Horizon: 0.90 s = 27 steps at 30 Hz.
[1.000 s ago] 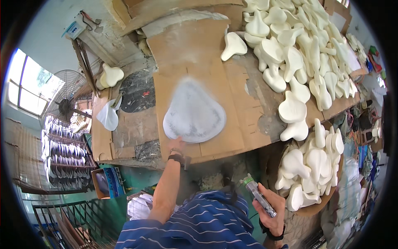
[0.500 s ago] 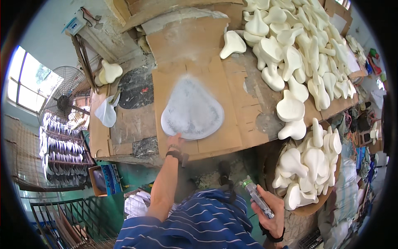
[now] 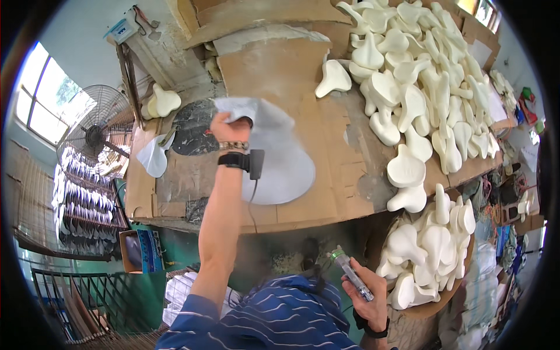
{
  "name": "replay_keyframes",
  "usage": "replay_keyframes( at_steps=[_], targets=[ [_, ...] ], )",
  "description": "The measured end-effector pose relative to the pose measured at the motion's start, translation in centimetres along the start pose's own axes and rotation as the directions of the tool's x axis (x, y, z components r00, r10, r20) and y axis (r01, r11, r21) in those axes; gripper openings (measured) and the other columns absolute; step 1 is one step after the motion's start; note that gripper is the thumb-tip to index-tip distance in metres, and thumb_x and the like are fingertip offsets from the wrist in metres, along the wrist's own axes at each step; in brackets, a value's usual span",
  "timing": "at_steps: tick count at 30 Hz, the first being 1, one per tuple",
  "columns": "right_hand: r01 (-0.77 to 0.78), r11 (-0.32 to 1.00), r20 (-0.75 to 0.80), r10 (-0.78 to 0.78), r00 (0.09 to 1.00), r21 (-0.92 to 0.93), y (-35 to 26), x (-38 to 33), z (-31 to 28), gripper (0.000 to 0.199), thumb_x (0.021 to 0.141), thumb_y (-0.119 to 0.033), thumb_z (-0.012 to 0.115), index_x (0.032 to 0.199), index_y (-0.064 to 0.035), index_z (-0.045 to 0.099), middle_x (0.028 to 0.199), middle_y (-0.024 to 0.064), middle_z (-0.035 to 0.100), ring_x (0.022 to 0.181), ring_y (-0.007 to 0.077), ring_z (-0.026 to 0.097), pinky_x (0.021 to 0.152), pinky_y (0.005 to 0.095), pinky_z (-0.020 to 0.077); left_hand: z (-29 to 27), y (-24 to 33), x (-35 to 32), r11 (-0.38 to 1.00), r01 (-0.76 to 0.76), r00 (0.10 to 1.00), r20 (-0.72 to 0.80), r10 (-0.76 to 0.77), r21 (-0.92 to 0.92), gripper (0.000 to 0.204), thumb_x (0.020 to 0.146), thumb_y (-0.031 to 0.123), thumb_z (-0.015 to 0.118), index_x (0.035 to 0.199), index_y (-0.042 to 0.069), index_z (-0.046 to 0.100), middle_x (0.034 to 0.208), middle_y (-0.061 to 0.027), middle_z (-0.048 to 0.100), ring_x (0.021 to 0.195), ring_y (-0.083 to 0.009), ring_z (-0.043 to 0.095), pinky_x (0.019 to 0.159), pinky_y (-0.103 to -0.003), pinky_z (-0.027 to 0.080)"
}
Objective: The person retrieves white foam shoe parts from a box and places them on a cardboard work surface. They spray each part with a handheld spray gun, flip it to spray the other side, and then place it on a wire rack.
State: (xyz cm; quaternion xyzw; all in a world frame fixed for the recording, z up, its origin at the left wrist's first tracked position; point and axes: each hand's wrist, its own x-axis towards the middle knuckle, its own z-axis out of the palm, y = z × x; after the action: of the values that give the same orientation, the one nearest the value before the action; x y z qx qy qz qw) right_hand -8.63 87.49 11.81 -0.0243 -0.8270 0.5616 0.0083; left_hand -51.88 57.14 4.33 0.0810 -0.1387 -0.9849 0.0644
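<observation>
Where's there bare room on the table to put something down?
There's bare cardboard between the grey saddle-shaped sheet and the cream saddle-shaped pads, and bare tabletop between the small white sheet and the left forearm. The right side's crowded where those pads pile up.

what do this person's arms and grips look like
The left grip is ungloved; a beaded bracelet, black strap, dark boxy device and thin cable sit behind it. The right grip is ungloved, with a black wristband. The left sleeve is short, blue, with thin white stripes.
</observation>
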Motion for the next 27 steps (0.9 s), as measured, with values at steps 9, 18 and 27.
replay_keyframes(
  at_steps=[9,18,27],
  targets=[
    [0.015,1.0,0.156,-0.011,0.988,-0.024,0.4,2.2,0.9,0.053,0.078,0.003,0.075,0.129,0.002,0.062,0.09,0.0168,0.069,0.076,0.025,0.067,0.073,0.0298,0.052,3.9,12.0,-11.5,0.932,-0.361,0.885,0.321,0.338,0.014,0.063,0.07,0.01,0.059,0.132,0.002,0.054,0.131,-0.0178,0.061,0.122,-0.0405,0.058,0.105,-0.06,0.045],
    [0.155,0.985,0.459,-0.107,0.882,-0.068,0.0,6.9,3.5,0.054,0.077,0.001,0.075,0.129,0.0024,0.061,0.097,0.0199,0.068,0.081,0.0328,0.068,0.075,0.0323,0.0525,-2.3,16.8,-21.6,0.865,-0.49,0.87,0.118,0.479,0.108,0.061,0.077,0.009,0.056,0.138,0.005,0.052,0.133,-0.0147,0.061,0.124,-0.036,0.058,0.107,-0.056,0.044],
    [0.206,0.978,0.624,-0.138,0.769,-0.039,1.3,9.2,7.6,0.052,0.081,-0.006,0.074,0.13,0.0036,0.061,0.1,0.0223,0.071,0.086,0.0293,0.071,0.079,0.0324,0.0525,-5.0,17.3,-27.3,0.863,-0.498,0.863,-0.042,0.503,0.088,0.056,0.074,0.007,0.056,0.13,0.005,0.056,0.124,-0.0125,0.065,0.116,-0.0344,0.062,0.104,-0.054,0.047]
  ],
)
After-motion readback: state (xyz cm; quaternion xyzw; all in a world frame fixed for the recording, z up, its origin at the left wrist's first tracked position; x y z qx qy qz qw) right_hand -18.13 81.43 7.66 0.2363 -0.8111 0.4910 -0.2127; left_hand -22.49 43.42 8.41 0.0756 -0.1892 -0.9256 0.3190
